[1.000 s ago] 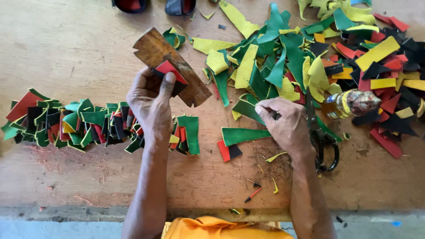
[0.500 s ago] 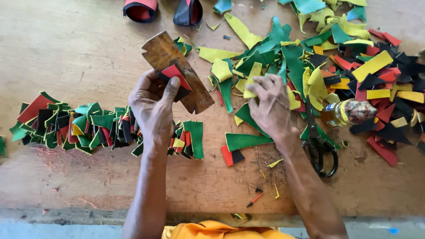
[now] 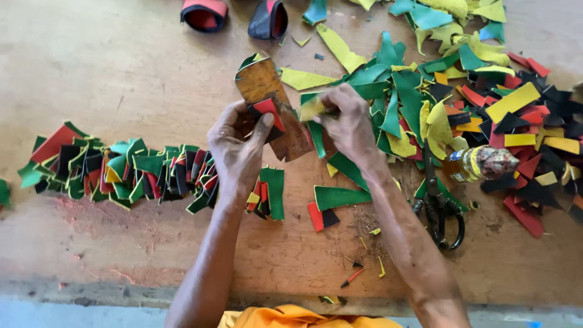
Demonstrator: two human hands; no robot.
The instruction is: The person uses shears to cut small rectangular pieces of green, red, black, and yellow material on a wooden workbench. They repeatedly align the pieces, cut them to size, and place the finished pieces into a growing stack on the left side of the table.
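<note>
A worn wooden desk [image 3: 121, 79] fills the view. A large loose heap of green, yellow, red and black scraps [image 3: 486, 97] covers its right side. A long row of overlapped scraps [image 3: 133, 173] runs left to right across the left side, ending under the left wrist. At centre, the left hand [image 3: 240, 149] grasps a brown board [image 3: 273, 109], its long axis tilting from upper left to lower right, with a red scrap [image 3: 269, 110] pinned under the thumb. Just right of the board and touching it, the right hand [image 3: 349, 124] pinches a yellow-green scrap [image 3: 311, 109], which points left toward the board. Black scissors [image 3: 440, 206] and a small bottle [image 3: 480, 164] lie right of the right forearm.
</note>
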